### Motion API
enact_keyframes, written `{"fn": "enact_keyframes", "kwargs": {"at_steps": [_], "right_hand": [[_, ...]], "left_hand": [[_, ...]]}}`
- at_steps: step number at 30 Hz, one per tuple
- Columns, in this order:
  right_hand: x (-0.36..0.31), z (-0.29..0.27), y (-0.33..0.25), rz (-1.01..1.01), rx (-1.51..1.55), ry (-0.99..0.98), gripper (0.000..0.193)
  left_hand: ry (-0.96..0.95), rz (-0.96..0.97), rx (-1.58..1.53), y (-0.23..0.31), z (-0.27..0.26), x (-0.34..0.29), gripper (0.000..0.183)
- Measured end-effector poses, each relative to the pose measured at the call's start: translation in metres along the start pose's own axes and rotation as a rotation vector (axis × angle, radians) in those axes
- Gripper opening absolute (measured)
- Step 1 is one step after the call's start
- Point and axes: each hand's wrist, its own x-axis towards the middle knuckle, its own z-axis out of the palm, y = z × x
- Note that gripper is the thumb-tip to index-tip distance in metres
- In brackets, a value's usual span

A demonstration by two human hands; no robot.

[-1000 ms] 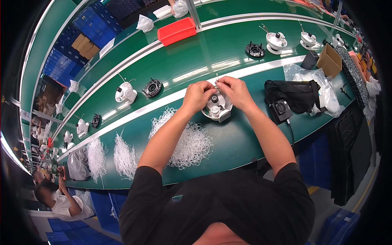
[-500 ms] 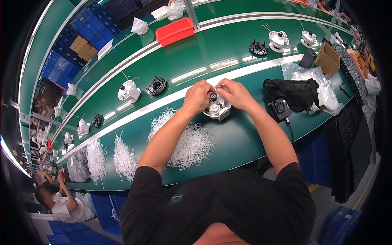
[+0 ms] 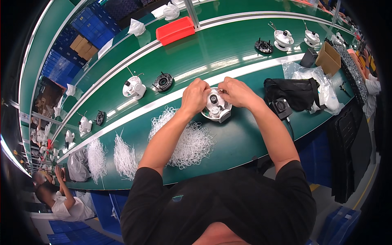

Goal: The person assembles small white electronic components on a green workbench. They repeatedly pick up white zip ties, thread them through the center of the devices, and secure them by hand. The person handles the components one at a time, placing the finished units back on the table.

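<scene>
On the green bench in front of me sits a white round camera unit (image 3: 219, 114) with a black lens. My left hand (image 3: 196, 95) is at its far left side, thumb and fingertips pinched together. Against its far right side, my right hand (image 3: 237, 92) is closed in a similar pinch. Whatever lies between the fingertips of either hand is too small or hidden to make out. A large pile of white looped ties (image 3: 190, 145) lies beside my left forearm, partly behind it.
Two more bundles of white ties (image 3: 124, 157) lie left. White camera units (image 3: 134, 87) and black ring-shaped parts (image 3: 163, 82) ride the green belt beyond. A red tray (image 3: 175, 31) stands farther back. Right are a black bag (image 3: 290, 94), a small black device (image 3: 280, 108) and a cardboard box (image 3: 328, 58).
The units and black rings on the belt have shifted to the right. My hands have moved slightly apart at the camera unit, showing more of its top.
</scene>
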Motion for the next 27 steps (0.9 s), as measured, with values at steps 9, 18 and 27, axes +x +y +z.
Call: {"fn": "enact_keyframes", "kwargs": {"at_steps": [9, 18, 27], "right_hand": [[-0.012, 0.041, 0.049, 0.33, 0.895, 0.514, 0.039], [-0.008, 0.069, 0.067, 0.347, 0.803, 0.605, 0.034], [-0.008, 0.069, 0.069, 0.354, 0.848, 0.565, 0.021]], "left_hand": [[-0.514, -0.558, -0.509, -0.027, -0.02, -0.006, 0.029], [-0.092, -0.777, -1.012, -0.055, 0.009, 0.062, 0.03], [0.253, -0.914, -1.228, -0.112, 0.063, 0.127, 0.036]]}}
